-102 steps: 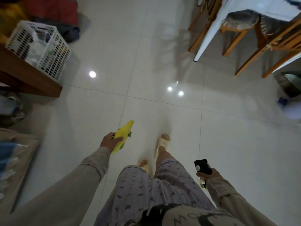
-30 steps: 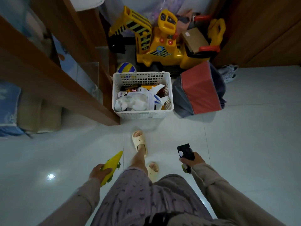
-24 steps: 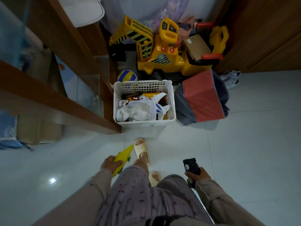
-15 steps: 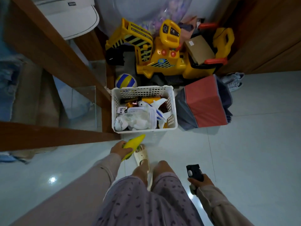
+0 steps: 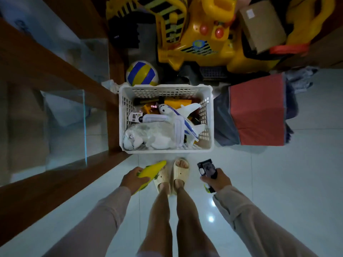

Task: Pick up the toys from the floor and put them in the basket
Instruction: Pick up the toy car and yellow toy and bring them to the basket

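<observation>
Yellow plastic fills the left hand (image 5: 134,179): its grip is closed around a long yellow toy (image 5: 150,173) whose tip points toward 1 o'clock, at the near wall of the basket. The right hand (image 5: 217,179) has its grip closed on a black toy (image 5: 207,168) with a pale round detail on its upper face and a bit of green showing below the fingers. Both toys are held above the floor, just short of the basket and not yet over its rim.

At 12 o'clock from the hands stands the white basket (image 5: 166,150), a slotted plastic crate resting on the pale glossy floor (image 5: 278,182). Inside it lie a white plush animal (image 5: 148,136) at the near left, a white toy airplane (image 5: 182,117) with blue stripes across the right side, and several smaller pieces toward the back that are too jumbled to name.

Two feet in cream slippers (image 5: 172,173) stand between the hands, toes nearly touching the basket's near wall.

Beyond the basket, at 11 o'clock, a blue, yellow and white ball (image 5: 142,73) sits against its far wall. At 12 to 1 o'clock a big yellow ride-on digger (image 5: 194,34) is parked, with a cardboard box (image 5: 261,25) on its seat. At 3 o'clock of the basket, just beside it, lies a red and grey fabric box (image 5: 258,112). A wooden cabinet with glass panels (image 5: 65,112) runs along the left.
</observation>
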Available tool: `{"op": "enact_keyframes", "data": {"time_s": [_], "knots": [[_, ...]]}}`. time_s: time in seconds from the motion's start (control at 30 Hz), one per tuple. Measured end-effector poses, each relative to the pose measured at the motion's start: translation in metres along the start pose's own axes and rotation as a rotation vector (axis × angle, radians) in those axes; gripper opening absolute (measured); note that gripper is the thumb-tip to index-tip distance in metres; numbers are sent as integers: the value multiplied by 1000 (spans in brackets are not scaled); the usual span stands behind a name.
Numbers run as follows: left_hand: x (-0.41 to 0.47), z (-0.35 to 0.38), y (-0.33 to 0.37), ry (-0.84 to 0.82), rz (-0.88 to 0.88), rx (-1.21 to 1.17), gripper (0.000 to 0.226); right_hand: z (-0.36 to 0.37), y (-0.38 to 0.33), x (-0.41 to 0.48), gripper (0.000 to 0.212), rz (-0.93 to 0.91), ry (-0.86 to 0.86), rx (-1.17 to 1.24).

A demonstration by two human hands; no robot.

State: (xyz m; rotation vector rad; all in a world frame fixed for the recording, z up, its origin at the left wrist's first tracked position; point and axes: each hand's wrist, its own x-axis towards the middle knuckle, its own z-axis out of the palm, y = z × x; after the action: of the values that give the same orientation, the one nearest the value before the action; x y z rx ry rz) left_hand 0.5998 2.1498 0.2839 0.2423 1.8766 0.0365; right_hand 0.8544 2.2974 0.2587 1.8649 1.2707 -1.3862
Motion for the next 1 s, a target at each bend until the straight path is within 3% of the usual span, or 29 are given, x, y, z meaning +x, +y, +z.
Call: {"op": "enact_keyframes", "data": {"time_s": [0.17, 0.27, 0.47, 0.6, 0.77, 0.9, 1.0], "knots": [[67, 14, 6, -27, 23, -108, 43, 28, -55, 84, 46, -152, 105, 0], [105, 19, 10, -27, 63, -173, 57, 51, -81, 132, 52, -214, 114, -30], [167, 22, -12, 36, 98, -211, 49, 95, -105, 197, 51, -123, 265, 76], [183, 11, -34, 45, 77, -229, 52, 111, -101, 211, 47, -121, 266, 48], [183, 0, -57, 83, 96, -134, 44, 109, -103, 207, 48, -231, 231, 1], [168, -8, -51, 235, 357, 256, 46, 94, -100, 183, 43, -310, 198, -90], [161, -12, -31, 324, 506, 375, 47, 80, -89, 162, 49, -258, 141, -173]]}}
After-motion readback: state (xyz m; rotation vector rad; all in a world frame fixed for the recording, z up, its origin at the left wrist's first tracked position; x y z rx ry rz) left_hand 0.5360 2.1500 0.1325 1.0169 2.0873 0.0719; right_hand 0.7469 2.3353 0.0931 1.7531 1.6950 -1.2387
